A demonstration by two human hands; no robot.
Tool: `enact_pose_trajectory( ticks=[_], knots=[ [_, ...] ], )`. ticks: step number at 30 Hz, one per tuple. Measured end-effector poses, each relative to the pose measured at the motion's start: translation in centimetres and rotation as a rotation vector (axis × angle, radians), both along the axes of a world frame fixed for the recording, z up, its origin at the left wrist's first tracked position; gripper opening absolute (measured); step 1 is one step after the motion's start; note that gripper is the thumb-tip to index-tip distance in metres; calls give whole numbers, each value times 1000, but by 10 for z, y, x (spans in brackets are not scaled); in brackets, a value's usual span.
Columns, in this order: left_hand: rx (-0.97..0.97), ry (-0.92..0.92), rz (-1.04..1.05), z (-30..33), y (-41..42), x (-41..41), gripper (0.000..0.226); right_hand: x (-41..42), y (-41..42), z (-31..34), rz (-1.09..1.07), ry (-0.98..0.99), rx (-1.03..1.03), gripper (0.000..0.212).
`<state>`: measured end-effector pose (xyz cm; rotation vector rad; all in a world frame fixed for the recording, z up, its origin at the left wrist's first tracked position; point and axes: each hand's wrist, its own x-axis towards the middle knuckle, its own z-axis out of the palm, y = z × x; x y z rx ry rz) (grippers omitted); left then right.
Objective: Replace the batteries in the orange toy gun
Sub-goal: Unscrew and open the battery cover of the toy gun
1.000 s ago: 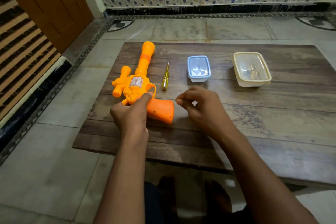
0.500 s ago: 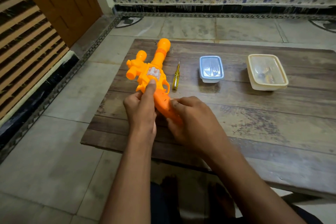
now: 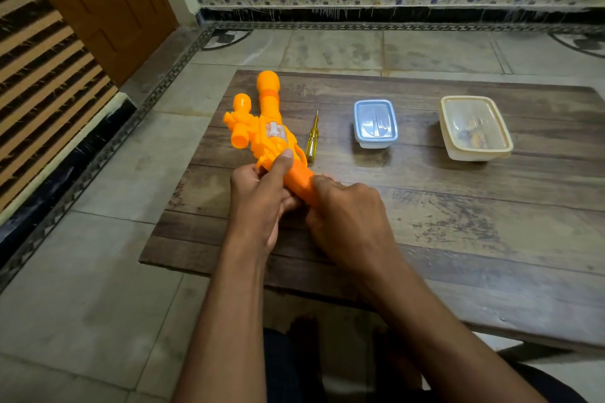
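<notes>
Orange moulded plastic, smooth and glossy, is being gripped at both ends of the handle: the toy gun is being held at the left part of the worn wooden table, the left hand curled round its body, the right hand wrapped round the grip. The handle is best being kept steady while the battery cover is being sought. Right of the gun, a slim yellow screwdriver, a blue-lidded box and a cream translucent box are being kept ready.

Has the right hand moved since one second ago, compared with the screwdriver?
Yes. The right hand has moved left onto the gun's grip, below the screwdriver; earlier it hovered apart from it.
</notes>
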<state>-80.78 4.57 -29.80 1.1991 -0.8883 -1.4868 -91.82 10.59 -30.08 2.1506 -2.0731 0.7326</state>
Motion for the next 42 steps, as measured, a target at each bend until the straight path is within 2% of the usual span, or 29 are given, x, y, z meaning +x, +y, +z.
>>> enact_pose_trajectory(
  ticks=[8,10,12,14,18,22,27,32,37,42],
  knots=[
    [-8,-93,40,1,0,-2,41,5,10,3,-7,66,-80,30],
    [-12,-109,41,1,1,-3,41,-1,13,2,4,-52,-68,21],
    [-10,-124,59,0,1,-3,38,-10,15,4,12,-274,-64,5],
    [11,-127,86,0,1,-5,31,-22,16,9,-11,-443,-106,11],
    [56,-125,138,0,2,-7,24,-62,10,8,-94,-409,-159,21],
    [65,-93,168,2,2,-9,24,-97,12,4,-253,-232,50,24],
    [64,-60,163,5,5,-14,21,-105,16,0,-327,-87,313,18],
    [56,-49,152,5,6,-14,18,-103,25,-1,-333,-165,442,24],
    [45,-43,140,3,6,-14,16,-105,29,8,-269,-179,576,56],
    [39,-39,140,2,5,-15,15,-102,33,20,-256,-139,648,57]
  ],
)
